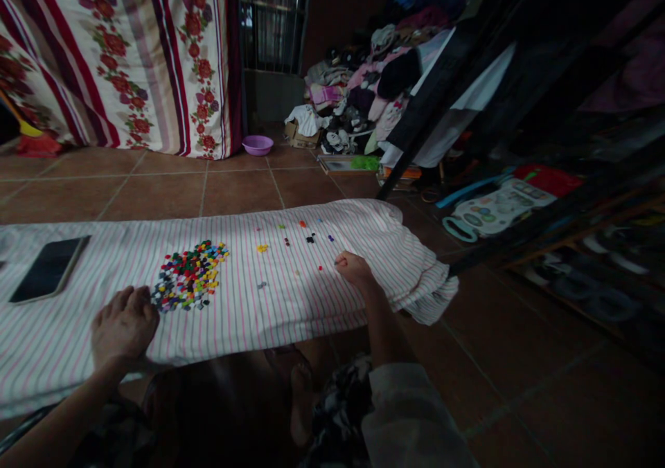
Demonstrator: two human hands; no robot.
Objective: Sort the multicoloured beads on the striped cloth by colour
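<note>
A heap of small coloured blocks (192,271) lies on a striped cloth (291,316). My left hand (125,322) rests palm down on the cloth at the heap's left edge, fingers laid out and holding nothing visible. Over the right part of the cloth, my right hand (354,270) is closed in a pinch; whatever is between its fingertips is too small to make out. A single red block (320,268) lies just left of it. Further off are little groups: purple blocks (331,238), black blocks (310,238), yellow blocks (262,248) and grey blocks (262,285).
A dark-screened phone (50,268) lies at the cloth's left. Beyond are a floral curtain (156,59), a purple basin (258,145) and a pile of clothes (364,87). On the right, a dark post (415,142) slants up near a toy panel (501,205).
</note>
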